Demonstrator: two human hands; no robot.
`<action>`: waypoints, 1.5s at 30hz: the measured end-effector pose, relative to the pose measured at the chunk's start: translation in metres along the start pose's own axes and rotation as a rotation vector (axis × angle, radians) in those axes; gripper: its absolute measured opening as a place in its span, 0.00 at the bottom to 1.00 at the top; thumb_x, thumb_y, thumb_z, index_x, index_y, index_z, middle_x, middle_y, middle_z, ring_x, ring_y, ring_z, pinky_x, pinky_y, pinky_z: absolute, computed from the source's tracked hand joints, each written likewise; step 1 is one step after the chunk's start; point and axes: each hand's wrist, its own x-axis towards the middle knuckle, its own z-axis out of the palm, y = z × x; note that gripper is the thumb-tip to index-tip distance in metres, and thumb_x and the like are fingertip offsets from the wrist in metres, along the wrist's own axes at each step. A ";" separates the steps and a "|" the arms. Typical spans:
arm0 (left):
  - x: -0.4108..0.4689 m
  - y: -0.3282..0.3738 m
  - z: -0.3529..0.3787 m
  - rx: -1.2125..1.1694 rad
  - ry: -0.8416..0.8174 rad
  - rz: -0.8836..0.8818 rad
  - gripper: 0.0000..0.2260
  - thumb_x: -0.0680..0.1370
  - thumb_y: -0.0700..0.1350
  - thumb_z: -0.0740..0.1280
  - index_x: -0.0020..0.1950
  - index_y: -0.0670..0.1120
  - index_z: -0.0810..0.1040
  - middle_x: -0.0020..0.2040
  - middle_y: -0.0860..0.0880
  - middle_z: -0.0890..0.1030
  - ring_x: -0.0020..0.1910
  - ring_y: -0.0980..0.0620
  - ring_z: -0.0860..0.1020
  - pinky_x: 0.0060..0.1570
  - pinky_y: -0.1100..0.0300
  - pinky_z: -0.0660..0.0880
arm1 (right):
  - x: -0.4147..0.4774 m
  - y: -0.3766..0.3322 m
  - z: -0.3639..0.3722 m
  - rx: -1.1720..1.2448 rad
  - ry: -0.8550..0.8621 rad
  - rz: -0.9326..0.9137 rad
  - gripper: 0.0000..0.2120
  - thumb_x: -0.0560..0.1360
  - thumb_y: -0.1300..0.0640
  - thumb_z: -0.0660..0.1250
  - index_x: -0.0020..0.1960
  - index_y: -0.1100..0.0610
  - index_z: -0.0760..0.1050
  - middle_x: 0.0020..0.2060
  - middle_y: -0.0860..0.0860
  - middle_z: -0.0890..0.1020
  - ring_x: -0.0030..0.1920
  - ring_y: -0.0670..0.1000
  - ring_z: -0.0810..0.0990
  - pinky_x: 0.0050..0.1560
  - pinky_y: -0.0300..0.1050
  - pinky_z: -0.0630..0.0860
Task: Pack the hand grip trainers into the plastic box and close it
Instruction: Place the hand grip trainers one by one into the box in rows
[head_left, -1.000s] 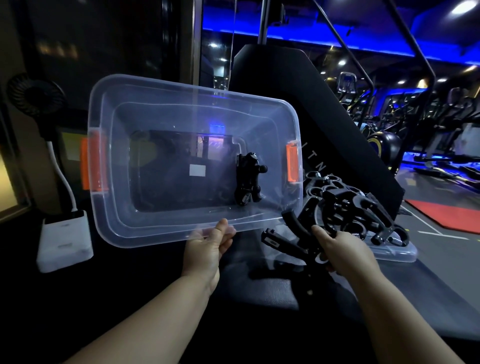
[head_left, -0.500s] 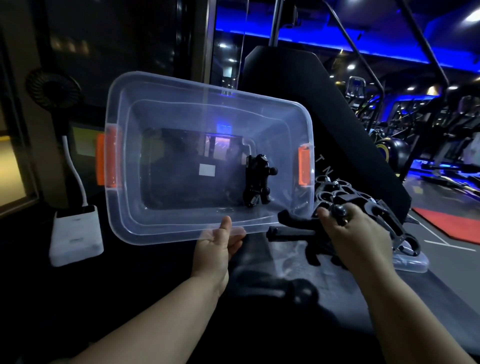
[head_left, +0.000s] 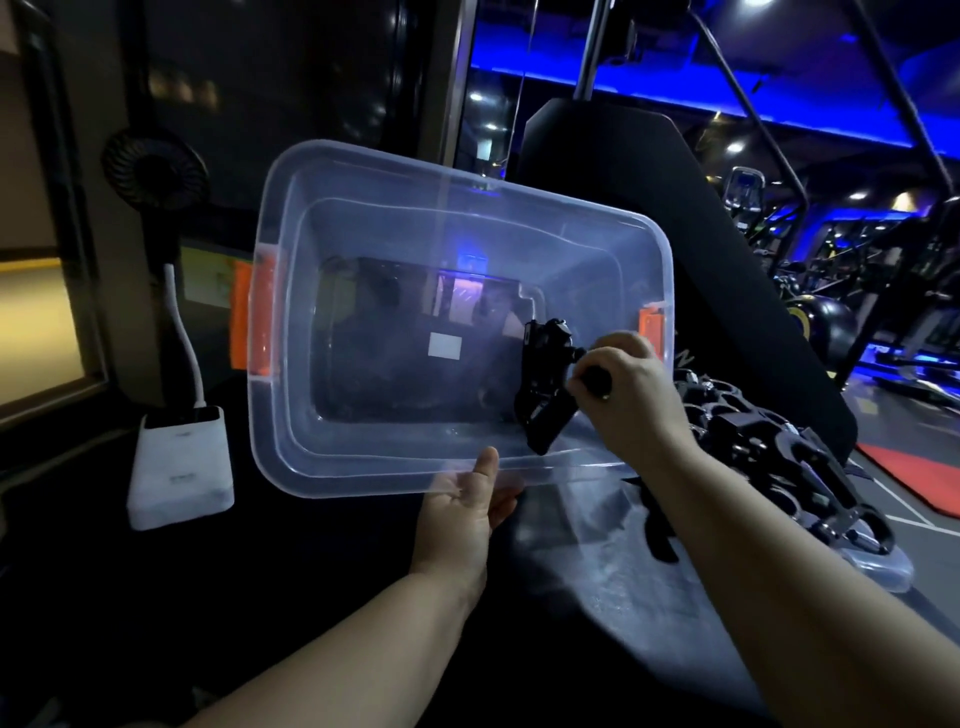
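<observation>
The clear plastic box (head_left: 374, 218) with orange side latches (head_left: 249, 322) is tipped up, its open side facing me. My left hand (head_left: 462, 506) grips its near rim from below. One black grip trainer (head_left: 543, 345) lies against the box's right inner wall. My right hand (head_left: 623, 384) reaches over the rim into the box, shut on a second black grip trainer (head_left: 550, 421), which touches the first. A pile of several more black trainers (head_left: 769, 452) rests on the clear box lid (head_left: 878, 569) at the right.
A white power bank (head_left: 179, 467) with a cable up to a small black fan (head_left: 156, 169) stands on the dark table at the left. A black padded gym machine (head_left: 623, 171) rises behind the box. Gym floor with a red mat (head_left: 914, 478) lies to the right.
My right hand lifted one trainer off the pile at the right and carried it left, over the rim and into the box. The box stays tipped up in my left hand.
</observation>
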 end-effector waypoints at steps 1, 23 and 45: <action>0.000 0.000 0.000 0.000 0.006 -0.001 0.10 0.76 0.49 0.66 0.46 0.42 0.74 0.37 0.45 0.83 0.37 0.52 0.82 0.38 0.62 0.77 | 0.003 0.001 0.007 0.005 -0.037 -0.003 0.06 0.67 0.62 0.76 0.43 0.59 0.82 0.50 0.54 0.77 0.49 0.55 0.78 0.52 0.42 0.72; 0.003 -0.003 -0.001 -0.112 -0.030 -0.008 0.11 0.72 0.48 0.68 0.42 0.42 0.71 0.37 0.41 0.84 0.34 0.52 0.82 0.33 0.66 0.75 | 0.077 0.027 0.089 -0.492 -0.330 -0.216 0.15 0.72 0.54 0.66 0.58 0.49 0.79 0.59 0.44 0.77 0.58 0.57 0.69 0.57 0.49 0.67; 0.005 -0.004 -0.005 -0.048 -0.062 0.014 0.11 0.76 0.46 0.66 0.44 0.38 0.71 0.39 0.39 0.84 0.35 0.51 0.82 0.35 0.65 0.76 | 0.074 0.019 0.111 -0.869 -0.509 -0.368 0.21 0.67 0.40 0.64 0.57 0.48 0.75 0.55 0.42 0.77 0.60 0.50 0.70 0.60 0.54 0.58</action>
